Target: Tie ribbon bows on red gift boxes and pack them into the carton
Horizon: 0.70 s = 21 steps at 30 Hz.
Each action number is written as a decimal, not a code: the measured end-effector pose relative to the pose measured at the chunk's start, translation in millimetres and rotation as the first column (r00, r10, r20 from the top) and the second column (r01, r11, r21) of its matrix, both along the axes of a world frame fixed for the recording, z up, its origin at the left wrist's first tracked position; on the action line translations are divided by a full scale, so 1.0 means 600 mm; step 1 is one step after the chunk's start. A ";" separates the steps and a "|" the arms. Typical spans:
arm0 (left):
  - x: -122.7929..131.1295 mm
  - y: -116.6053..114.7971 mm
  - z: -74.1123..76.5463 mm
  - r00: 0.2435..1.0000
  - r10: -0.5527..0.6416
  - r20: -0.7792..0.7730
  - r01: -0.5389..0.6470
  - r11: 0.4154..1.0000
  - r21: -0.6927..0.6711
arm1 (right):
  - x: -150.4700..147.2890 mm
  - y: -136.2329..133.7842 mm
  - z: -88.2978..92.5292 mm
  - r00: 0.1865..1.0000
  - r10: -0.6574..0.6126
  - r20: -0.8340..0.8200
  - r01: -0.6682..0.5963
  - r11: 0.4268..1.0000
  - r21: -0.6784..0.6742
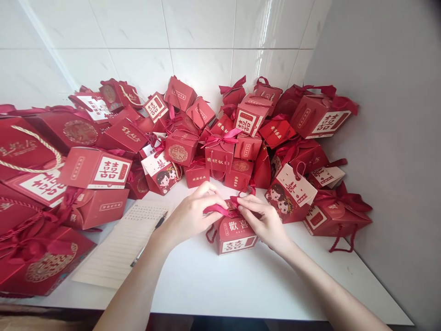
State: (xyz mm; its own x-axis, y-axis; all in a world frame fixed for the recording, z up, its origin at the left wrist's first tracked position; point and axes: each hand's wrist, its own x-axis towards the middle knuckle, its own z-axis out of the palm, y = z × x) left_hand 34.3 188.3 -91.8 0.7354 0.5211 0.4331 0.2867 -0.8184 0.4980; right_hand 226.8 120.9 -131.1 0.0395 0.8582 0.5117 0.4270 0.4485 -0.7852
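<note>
A red gift box (236,230) with white and gold lettering stands on the white table in front of me. A dark pink ribbon (217,210) runs across its top. My left hand (199,209) pinches one part of the ribbon at the upper left of the box. At the upper right, my right hand (261,216) has its fingers closed on another part of the ribbon, close to the lid. A red cord handle (211,233) sticks out at the box's left side. My fingers partly cover the top of the box.
Several red gift boxes with ribbons and cords are piled along the tiled wall (200,27). Larger boxes (44,257) crowd the left. A lined paper (113,248) and a pen (148,239) lie left of my left forearm. A grey wall (389,138) bounds the right.
</note>
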 end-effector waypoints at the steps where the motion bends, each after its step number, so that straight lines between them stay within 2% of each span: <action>1: 0.001 -0.001 0.000 1.000 -0.028 0.014 0.028 0.999 -0.020 | 0.000 0.000 0.000 1.000 0.007 0.011 -0.007 1.000 0.002; 4: 0.006 -0.003 -0.001 0.996 -0.062 0.066 0.065 0.997 -0.047 | -0.001 -0.002 -0.001 1.000 -0.018 0.022 0.019 1.000 -0.018; 7: 0.010 -0.003 -0.001 0.989 -0.070 0.129 0.074 0.997 -0.027 | -0.005 -0.004 -0.002 0.997 -0.070 -0.035 0.065 0.991 -0.116; 11: 0.008 -0.003 0.000 0.979 -0.137 0.151 0.146 0.988 -0.048 | -0.008 -0.005 -0.002 0.986 -0.106 -0.128 0.075 0.971 -0.228; 16: 0.003 -0.001 0.004 0.982 -0.130 0.134 0.147 0.982 -0.119 | -0.006 -0.001 0.000 0.988 -0.061 -0.142 0.026 0.971 -0.236; 21: 0.011 -0.003 0.001 0.971 -0.150 0.184 0.161 0.986 -0.047 | -0.006 -0.002 0.002 0.994 -0.070 -0.078 0.054 0.980 -0.190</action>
State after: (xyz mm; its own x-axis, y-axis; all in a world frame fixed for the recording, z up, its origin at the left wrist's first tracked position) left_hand 41.0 186.7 -91.0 0.7228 0.4360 0.5362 0.0597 -0.8124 0.5801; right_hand 223.5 119.6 -130.0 0.1319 0.9331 0.3345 0.3784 0.2645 -0.8871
